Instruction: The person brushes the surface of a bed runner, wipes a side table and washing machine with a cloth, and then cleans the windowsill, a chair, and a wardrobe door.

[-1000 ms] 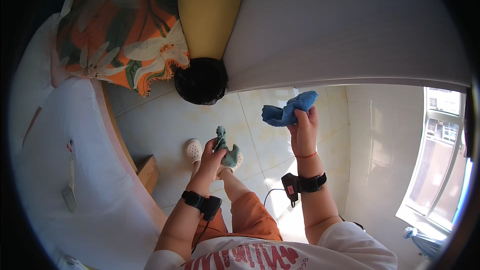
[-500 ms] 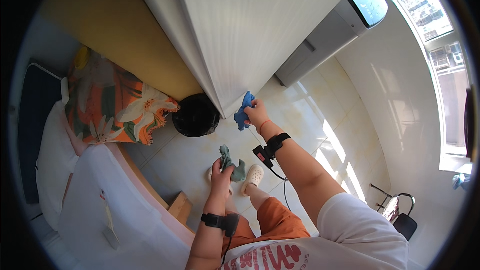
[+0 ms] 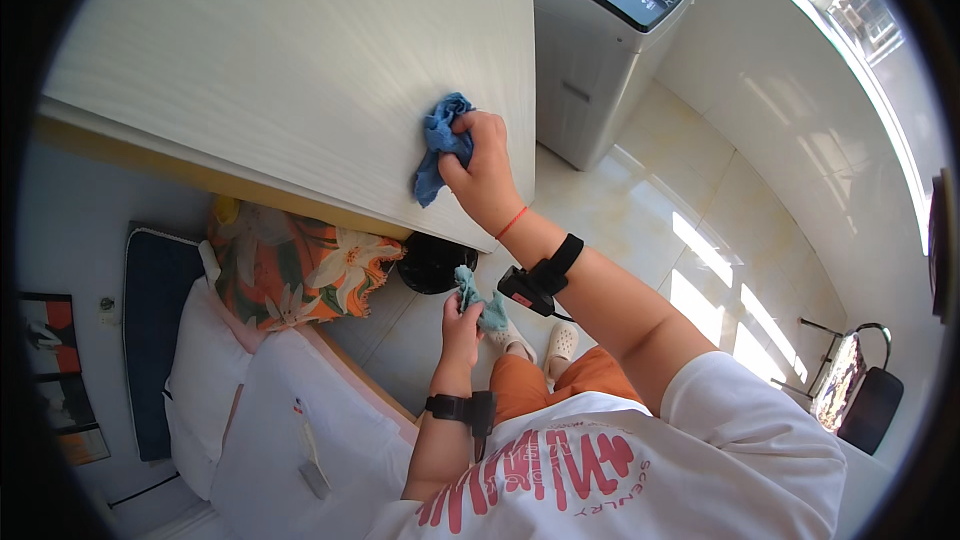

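Note:
My right hand (image 3: 486,168) is closed on a crumpled blue cloth (image 3: 443,145), which lies against the white wood-grain panel (image 3: 300,70) near its right edge. Lower down, my left hand (image 3: 461,328) grips a bunched grey-green cloth (image 3: 481,302) in front of my body, above the floor. Part of each cloth is hidden inside the fingers. Both wrists carry black straps with small devices; a red string circles the right wrist.
A grey top-loading washing machine (image 3: 590,60) stands right of the panel. Below the panel's lower edge sits a black bin (image 3: 436,265). A bed with white bedding (image 3: 310,410) and an orange floral cloth (image 3: 300,260) fills the left. A folded chair (image 3: 850,380) leans at right.
My right hand has moved the blue cloth from above the floor up onto the white panel. The view has turned, showing more panel and washing machine. My left hand still holds its cloth.

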Available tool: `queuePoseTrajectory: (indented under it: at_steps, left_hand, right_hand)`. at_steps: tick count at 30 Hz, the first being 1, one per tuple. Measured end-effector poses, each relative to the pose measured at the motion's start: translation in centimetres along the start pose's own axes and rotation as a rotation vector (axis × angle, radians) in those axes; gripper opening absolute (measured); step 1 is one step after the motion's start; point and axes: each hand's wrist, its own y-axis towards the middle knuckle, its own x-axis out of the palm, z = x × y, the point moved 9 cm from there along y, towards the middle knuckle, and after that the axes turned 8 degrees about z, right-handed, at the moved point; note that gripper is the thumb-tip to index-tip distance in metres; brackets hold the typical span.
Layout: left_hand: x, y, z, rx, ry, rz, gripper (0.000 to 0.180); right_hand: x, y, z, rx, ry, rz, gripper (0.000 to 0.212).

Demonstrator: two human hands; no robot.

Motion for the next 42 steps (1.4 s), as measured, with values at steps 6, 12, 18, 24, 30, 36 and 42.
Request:
queuePoseTrajectory:
  at_steps: [6, 12, 18, 24, 30, 36, 42]
  left_hand:
    - [3.0, 3.7, 2.6, -0.001, 0.12, -0.162, 0.042]
    - [7.4, 8.1, 2.5, -0.083, 0.257, -0.214, 0.043]
    - [9.8, 12.8, -1.6, -0.146, 0.3, -0.241, 0.046]
    - [7.3, 17.9, -5.4, -0.192, 0.186, -0.162, 0.05]
    - [7.6, 20.0, -9.5, -0.227, 0.245, -0.115, 0.05]
    - [5.6, 20.8, -8.5, -0.137, 0.299, -0.057, 0.05]
    - [5.7, 22.1, -10.3, -0.106, 0.335, -0.023, 0.049]
  right_hand:
    - [-4.3, 1.0, 16.2, 0.616, -0.033, 0.077, 0.031]
    - [-5.2, 6.8, 5.3, -0.01, -0.006, 0.266, 0.031]
    - [-1.5, -3.2, 30.4, 0.652, -0.284, -0.081, 0.035]
    - [-1.7, -2.9, 33.3, 0.585, -0.177, 0.116, 0.037]
    - [3.4, -5.2, 42.7, 0.431, -0.279, -0.186, 0.043]
    - [5.1, -12.6, 56.1, 0.886, -0.343, -0.095, 0.033]
    - [9.8, -23.3, 64.2, 1.07, -0.395, -0.45, 0.041]
